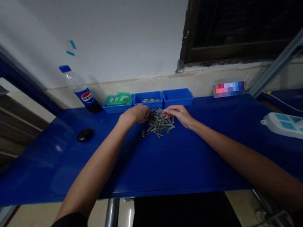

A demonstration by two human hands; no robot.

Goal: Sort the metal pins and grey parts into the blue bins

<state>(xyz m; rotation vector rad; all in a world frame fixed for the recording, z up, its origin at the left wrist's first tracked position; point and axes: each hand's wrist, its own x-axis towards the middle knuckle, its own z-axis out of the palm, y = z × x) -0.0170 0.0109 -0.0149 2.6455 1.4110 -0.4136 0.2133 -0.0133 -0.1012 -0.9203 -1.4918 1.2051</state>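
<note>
A mixed pile of thin brass-coloured screws or pins and grey cylindrical pieces (pixel 158 123) lies on the blue table (pixel 158 168). At the pile's left edge, my left hand (pixel 138 113) is closed with its fingers curled down; whatever they hold is hidden. From the right side my right hand (pixel 178 114) reaches over the pile, thumb and fingers drawn together in a pinch. Anything between those fingertips is too small to name. Just behind the hands, a middle blue bin (pixel 148 105) holds several grey pieces (pixel 150 100).
Beside the middle bin stand a left bin (pixel 118 109) with a green packet (pixel 118 98) and a right bin (pixel 178 97). A cola bottle (pixel 84 92) and a black mouse (pixel 85 135) are at left. A white power strip (pixel 293 125) lies at right.
</note>
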